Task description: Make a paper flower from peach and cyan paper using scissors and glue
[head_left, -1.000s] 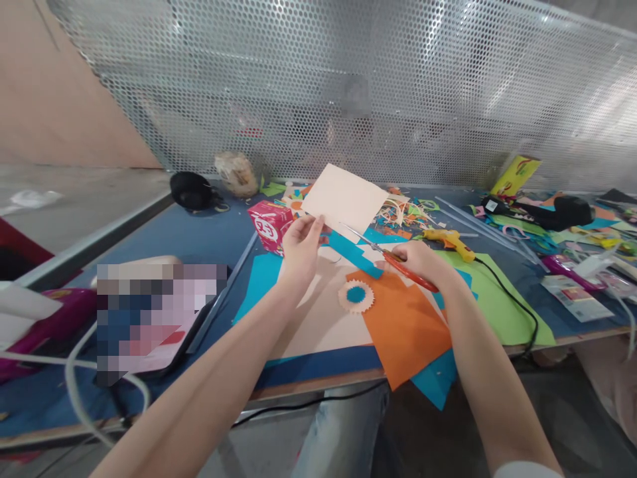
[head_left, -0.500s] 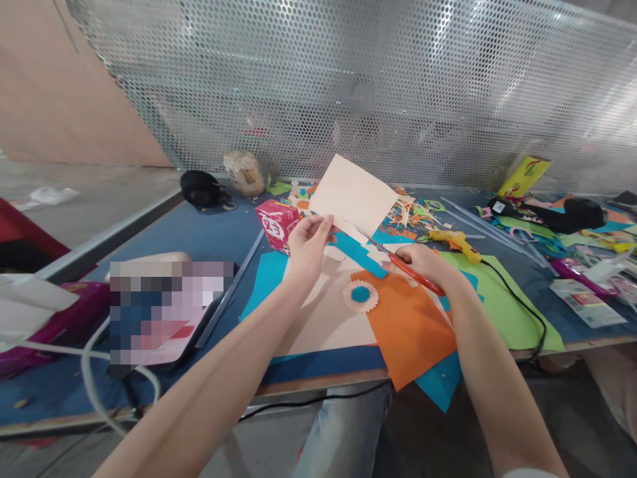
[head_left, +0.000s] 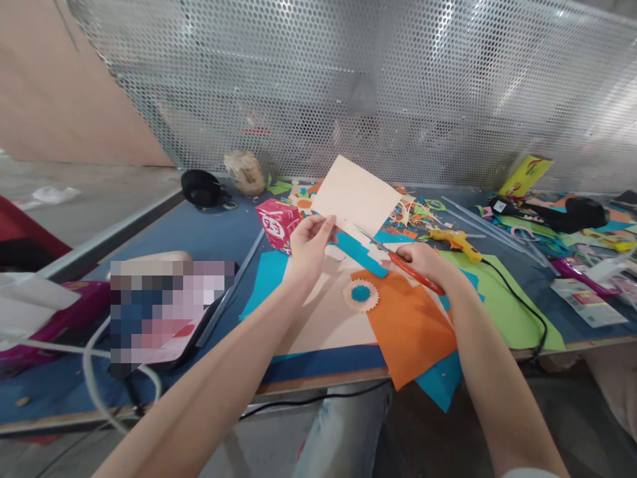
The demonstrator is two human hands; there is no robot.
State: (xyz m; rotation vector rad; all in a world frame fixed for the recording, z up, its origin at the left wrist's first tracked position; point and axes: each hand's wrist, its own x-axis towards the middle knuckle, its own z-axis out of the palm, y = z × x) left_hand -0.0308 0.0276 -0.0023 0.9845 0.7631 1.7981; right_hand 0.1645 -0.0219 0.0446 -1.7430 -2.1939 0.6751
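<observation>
My left hand pinches the lower left corner of a cream sheet of paper, which is held up tilted above the table. In my right hand are scissors with orange handles, their blades at the lower edge of the sheet. Below lie a strip of blue paper, a larger cream sheet and an orange sheet that overhangs the table edge. A cream paper ring with a toothed rim and a blue centre rests across these sheets.
A pink box stands left of my left hand. On the right, a yellow glue gun with a black cord lies by green paper. Paper scraps are heaped behind. A tablet-like device is at left; perforated metal rises behind.
The cream sheet and my left hand have shifted very slightly to the right. The scissors stay at the sheet's lower edge; the things on the table look unchanged.
</observation>
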